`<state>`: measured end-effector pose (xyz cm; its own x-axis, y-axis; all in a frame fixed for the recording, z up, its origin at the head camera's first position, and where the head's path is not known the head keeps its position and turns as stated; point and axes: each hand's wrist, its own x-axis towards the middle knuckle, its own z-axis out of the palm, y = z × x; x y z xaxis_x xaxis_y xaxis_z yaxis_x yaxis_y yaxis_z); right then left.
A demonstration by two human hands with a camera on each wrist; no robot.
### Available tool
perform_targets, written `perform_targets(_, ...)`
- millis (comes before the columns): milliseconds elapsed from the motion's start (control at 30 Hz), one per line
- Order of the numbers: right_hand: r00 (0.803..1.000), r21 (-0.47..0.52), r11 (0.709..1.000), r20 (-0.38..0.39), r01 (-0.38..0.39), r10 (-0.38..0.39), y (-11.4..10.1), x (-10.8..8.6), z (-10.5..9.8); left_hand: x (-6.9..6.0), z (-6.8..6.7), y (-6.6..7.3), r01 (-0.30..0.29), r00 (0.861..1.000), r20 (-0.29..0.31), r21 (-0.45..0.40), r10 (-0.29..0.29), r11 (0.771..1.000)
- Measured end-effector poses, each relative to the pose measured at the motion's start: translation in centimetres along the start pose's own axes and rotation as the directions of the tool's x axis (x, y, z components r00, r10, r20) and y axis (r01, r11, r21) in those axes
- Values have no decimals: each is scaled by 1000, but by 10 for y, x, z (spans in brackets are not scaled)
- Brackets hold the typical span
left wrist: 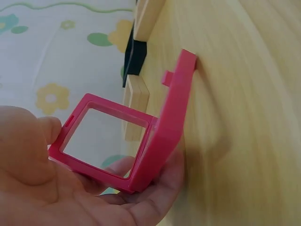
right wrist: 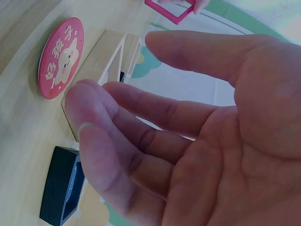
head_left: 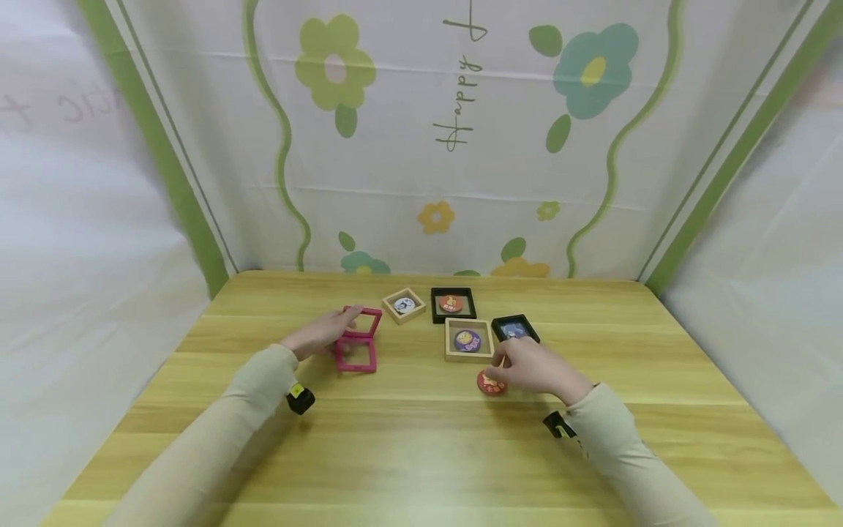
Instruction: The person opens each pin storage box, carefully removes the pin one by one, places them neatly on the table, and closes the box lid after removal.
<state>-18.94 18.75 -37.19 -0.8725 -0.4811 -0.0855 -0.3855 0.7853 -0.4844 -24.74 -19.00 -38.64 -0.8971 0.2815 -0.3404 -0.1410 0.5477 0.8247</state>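
My left hand [head_left: 324,333] holds a pink hinged square frame [left wrist: 113,183] that is spread open like a book. Its thumb lies at one edge and the fingers bend under the frame. Nothing but a clear window shows inside the frame. On the right, my right hand [head_left: 535,366] hovers by a round red badge [head_left: 490,382] with a star character and white writing. In the right wrist view a gap separates the loosely bent fingers [right wrist: 96,160] and thumb from the red badge [right wrist: 61,59], which lies flat on the table.
Beyond the hands are a light wood frame [head_left: 469,320] with a purple badge, a black frame [head_left: 530,326] with a blue badge, another black frame [head_left: 453,291] with an orange badge, and a small wood frame [head_left: 418,315] with a white badge. A flowered cloth [head_left: 395,168] hangs behind the table.
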Motion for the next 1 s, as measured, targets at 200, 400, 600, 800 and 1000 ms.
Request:
perform_targets(200, 1000, 4, 1000, 2, -16, 16, -2, -1, -1, 5, -5, 0, -9, 1000, -28, 48, 10, 999)
perform_targets(400, 1000, 7, 1000, -3, -21, 21, -4, -2, -2, 10, -7, 1, -37, 997, -56, 122, 44, 992)
perform_targets(600, 1000, 13, 999, 7, -31, 30, -3, -1, -1, 9, -9, 1, -81, 992, -91, 116, 92, 990)
perform_targets(800, 999, 14, 999, 9, -44, 44, -2, 2, 1, 9, -11, -2, -134, 980, -124, 178, 157, 975)
perform_targets(1000, 999, 18, 999, 7, -49, 49, -1, 1, 2, 11, -13, -8, -218, 961, -118, 241, 251, 946)
